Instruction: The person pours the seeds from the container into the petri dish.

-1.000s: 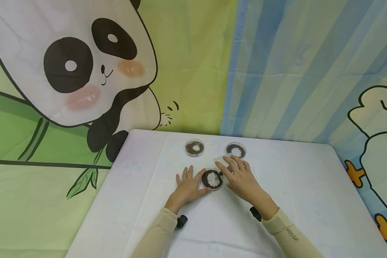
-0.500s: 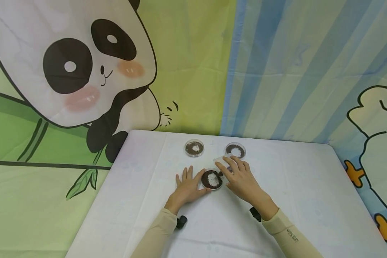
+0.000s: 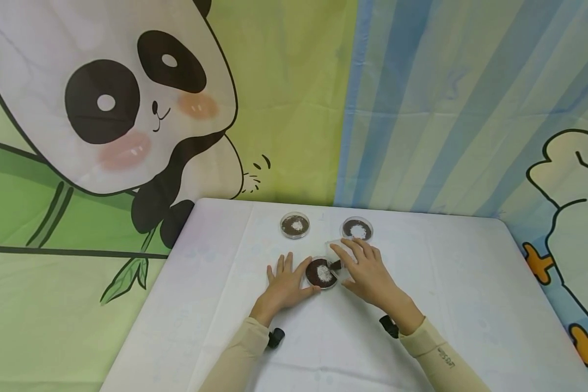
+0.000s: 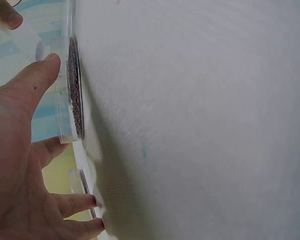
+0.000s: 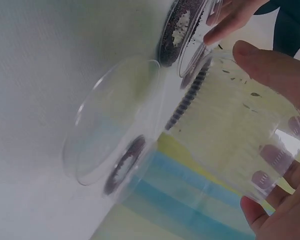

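My left hand (image 3: pixel 285 287) rests on the table and holds a petri dish (image 3: pixel 318 272) steady, thumb and index finger at opposite sides of its rim. Dark brown granules with a white patch in the middle fill this dish. In my right hand (image 3: pixel 368 275) is a clear plastic cup (image 5: pixel 240 120), gripped between thumb and fingers and tilted with its mouth by the dish. A dark ridged band (image 5: pixel 190 95) shows near the cup's mouth, and a few small dark specks cling inside. My right palm hides part of the cup in the head view.
Two more petri dishes with brown granules and white patches stand farther back, one at the left (image 3: pixel 294 225) and one at the right (image 3: pixel 356 228). A clear round lid or dish (image 5: pixel 80 130) shows in the right wrist view. Behind the white table (image 3: pixel 446 283) hangs a printed curtain (image 3: pixel 284 109).
My right hand has tilted the cup a little, and its fingers have shifted slightly. More of the dark patch now shows at the dish's right edge. My left hand stays put.
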Demonstrator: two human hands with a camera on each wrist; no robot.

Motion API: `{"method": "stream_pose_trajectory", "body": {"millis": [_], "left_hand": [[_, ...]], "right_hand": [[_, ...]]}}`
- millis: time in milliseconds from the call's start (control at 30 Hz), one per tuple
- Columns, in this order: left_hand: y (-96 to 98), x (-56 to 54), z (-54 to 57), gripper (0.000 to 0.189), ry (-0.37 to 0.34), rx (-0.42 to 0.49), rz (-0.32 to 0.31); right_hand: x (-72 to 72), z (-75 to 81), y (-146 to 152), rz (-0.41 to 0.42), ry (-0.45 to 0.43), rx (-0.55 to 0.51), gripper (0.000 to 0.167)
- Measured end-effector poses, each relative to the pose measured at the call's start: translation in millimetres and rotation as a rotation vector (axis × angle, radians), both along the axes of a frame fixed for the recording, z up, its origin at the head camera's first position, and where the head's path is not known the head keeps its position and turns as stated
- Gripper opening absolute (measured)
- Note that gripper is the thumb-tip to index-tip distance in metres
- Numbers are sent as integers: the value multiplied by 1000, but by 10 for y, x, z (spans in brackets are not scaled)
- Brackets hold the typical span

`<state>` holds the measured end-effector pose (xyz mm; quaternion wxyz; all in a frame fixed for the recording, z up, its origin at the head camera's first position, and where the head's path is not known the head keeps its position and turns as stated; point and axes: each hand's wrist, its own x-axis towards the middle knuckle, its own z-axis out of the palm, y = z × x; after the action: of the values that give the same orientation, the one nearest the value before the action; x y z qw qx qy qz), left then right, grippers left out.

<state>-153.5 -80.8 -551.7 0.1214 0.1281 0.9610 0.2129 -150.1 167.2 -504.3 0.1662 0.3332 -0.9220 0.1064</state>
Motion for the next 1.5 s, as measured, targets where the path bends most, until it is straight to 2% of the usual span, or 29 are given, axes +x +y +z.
{"method": "stream_pose_trajectory", "body": {"millis": [133,267,367,500,600,833,933,1033,1133,1300,1500], "left_hand": [[-1,-2,-5,84,-1,-3,-2],[0,-7,-10,84,3,-6,-2],[-1,-8,-8,85,6,-5,-1],[-2,-8,-2,85,6,-1,0],[-5,-8,0,85,5,9,1],[-6,-15,-11,84,0,6,1],[-5,-15,-15,84,2,3,0],[-5,-6,-12,84,6,5,1],[-7,4,-7,84,7,8,1],[-8,13,-4,83,8,2,1],[4,14,-11,83,4,15,2]], "right_hand": [[-24,-54,46,-34,-41,-107,110],[-41,-129,122,-45,-85,-276,109],[-40,-170,188,-50,-180,-427,107],[-3,-180,280,-103,-339,-625,104],[28,-177,346,-158,-427,-726,102],[78,-177,472,-223,-598,-906,99],[99,-200,526,-230,-682,-1009,97],[118,-235,581,-201,-743,-1118,95],[138,-261,632,-163,-743,-1193,92],[161,-273,722,-134,-683,-1242,91],[183,-257,860,-207,-625,-1243,92]]}}
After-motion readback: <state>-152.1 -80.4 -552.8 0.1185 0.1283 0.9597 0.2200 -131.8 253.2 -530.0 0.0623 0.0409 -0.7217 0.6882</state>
